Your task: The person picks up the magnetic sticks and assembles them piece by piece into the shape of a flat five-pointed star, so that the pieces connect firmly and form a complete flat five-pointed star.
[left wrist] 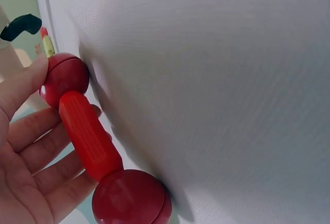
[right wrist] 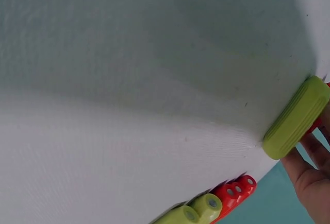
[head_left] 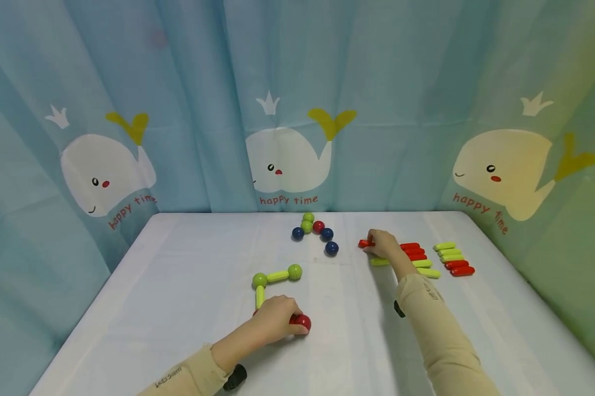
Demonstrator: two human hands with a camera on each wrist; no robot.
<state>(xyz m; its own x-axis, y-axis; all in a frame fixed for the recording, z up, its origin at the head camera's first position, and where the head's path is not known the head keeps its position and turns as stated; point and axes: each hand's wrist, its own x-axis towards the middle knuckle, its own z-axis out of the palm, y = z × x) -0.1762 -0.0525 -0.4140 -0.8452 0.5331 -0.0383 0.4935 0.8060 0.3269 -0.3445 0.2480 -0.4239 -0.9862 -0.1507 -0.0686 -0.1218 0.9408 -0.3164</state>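
My left hand (head_left: 276, 318) pinches a red ball (left wrist: 66, 77) between thumb and fingers. A red rod (left wrist: 90, 136) joins that ball to a second red ball (left wrist: 131, 198), partly hidden by the hand in the head view. From there a lime rod (head_left: 260, 297) leads to a green ball (head_left: 259, 280), then another lime rod (head_left: 278, 276) and a green ball (head_left: 295, 271). Over on the right, my right hand (head_left: 384, 245) grips a red rod (head_left: 363, 243), mostly covered by its fingers. A lime rod (right wrist: 298, 118) lies just in front of those fingers.
Loose blue balls (head_left: 331, 248), green balls (head_left: 307, 226) and a red ball (head_left: 319, 226) sit at the back middle. Red rods (head_left: 413, 251) and lime rods (head_left: 428, 272) lie behind the right wrist, with another row (head_left: 454, 257) farther right. A curtain hangs behind the white table (head_left: 188, 297).
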